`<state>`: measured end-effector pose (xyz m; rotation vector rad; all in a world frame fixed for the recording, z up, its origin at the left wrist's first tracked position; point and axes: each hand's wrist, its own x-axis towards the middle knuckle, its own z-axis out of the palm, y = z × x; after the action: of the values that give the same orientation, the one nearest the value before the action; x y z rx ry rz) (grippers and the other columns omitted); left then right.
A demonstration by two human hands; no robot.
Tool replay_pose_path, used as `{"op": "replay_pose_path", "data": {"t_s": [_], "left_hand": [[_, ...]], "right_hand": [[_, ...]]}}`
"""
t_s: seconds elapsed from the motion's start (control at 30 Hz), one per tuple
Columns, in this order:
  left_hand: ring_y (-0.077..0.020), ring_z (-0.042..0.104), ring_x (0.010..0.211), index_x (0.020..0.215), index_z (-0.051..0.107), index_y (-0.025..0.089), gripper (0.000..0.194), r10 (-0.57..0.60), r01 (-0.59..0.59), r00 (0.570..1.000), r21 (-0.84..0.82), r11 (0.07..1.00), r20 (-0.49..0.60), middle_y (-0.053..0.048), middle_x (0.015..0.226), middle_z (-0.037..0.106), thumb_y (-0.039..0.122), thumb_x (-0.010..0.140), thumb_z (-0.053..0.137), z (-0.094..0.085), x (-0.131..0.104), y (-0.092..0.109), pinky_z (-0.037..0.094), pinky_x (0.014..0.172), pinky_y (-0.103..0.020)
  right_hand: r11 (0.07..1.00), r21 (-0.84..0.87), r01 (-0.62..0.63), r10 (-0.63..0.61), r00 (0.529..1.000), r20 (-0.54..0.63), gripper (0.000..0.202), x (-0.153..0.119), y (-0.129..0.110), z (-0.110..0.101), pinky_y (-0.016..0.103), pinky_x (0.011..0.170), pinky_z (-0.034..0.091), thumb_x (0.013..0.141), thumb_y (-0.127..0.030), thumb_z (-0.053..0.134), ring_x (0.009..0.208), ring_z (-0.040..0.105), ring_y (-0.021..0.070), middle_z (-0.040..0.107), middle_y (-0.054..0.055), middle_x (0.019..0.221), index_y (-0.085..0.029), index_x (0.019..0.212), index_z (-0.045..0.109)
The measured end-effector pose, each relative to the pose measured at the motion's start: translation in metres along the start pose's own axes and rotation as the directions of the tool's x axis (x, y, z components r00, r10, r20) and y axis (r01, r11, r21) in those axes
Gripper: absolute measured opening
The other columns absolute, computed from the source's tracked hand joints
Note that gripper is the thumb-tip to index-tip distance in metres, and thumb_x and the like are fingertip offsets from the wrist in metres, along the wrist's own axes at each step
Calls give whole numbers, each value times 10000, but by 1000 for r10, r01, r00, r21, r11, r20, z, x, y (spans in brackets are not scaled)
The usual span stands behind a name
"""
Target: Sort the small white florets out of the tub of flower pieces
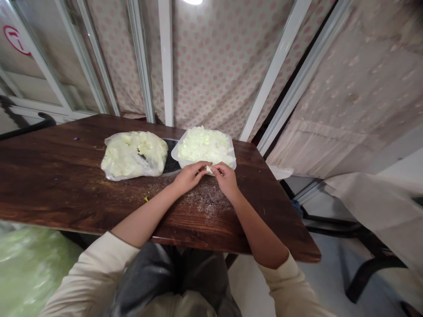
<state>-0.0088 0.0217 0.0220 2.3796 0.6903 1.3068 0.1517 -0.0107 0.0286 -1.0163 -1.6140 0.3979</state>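
Note:
My left hand [191, 176] and my right hand [225, 176] meet at the near edge of a white tub [176, 155]. Between their fingertips is a small pale piece [209, 169], pinched from both sides. Pale yellow-green pieces [205, 144] are heaped in the tub above its rim. To the left lies a clear plastic bag [132, 156] filled with similar pale pieces. A dark flat object [171, 157] shows between bag and tub.
The dark wooden table [66, 185] has crumbs scattered near my hands. A large green-filled bag [33, 273] stands at the lower left. Black chair parts [370, 268] are at the right, and a dotted curtain [211, 66] hangs behind the table.

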Motion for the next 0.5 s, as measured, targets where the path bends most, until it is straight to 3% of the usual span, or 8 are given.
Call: {"op": "replay_pose_path", "data": {"t_s": [0.1,0.2,0.3,0.4,0.5], "left_hand": [[-147,618,874,1118,537,166,278,-7,7,1000,-4,1000,20,-66,1006,653,254,858,486,1,-1,1,472,797,-274],[-143,603,793,1006,571,158,235,-54,55,998,-28,998,12,-40,880,655,304,823,543,2,1,4,464,743,-265],[-130,572,731,866,571,140,185,-147,148,989,-170,974,17,-20,782,623,293,768,603,2,4,5,453,689,-249],[-114,562,684,814,557,130,174,-225,275,960,-404,872,167,-17,742,609,288,756,602,3,7,5,457,656,-242],[-100,560,648,796,572,119,199,-241,373,922,-522,767,305,-23,719,619,313,763,596,3,9,7,463,650,-242]], "right_hand": [[998,-52,20,-20,1000,-5,157,0,-2,0,254,636,409,807,-273,508,669,518,127,553,-3,691,-194,683,562],[997,-80,7,-8,1000,-9,164,-1,-2,1,253,627,392,816,-274,485,648,494,126,522,-8,674,-192,679,523],[991,-132,21,-23,1000,-12,167,-2,0,3,254,624,378,830,-262,456,647,476,128,497,-9,670,-193,681,487],[977,-201,76,-77,997,0,179,-4,2,4,257,633,367,852,-252,418,662,463,133,481,-3,685,-196,688,463],[953,-277,122,-121,992,19,197,-5,3,4,265,637,357,870,-257,383,673,454,141,470,7,695,-198,692,444]]}}
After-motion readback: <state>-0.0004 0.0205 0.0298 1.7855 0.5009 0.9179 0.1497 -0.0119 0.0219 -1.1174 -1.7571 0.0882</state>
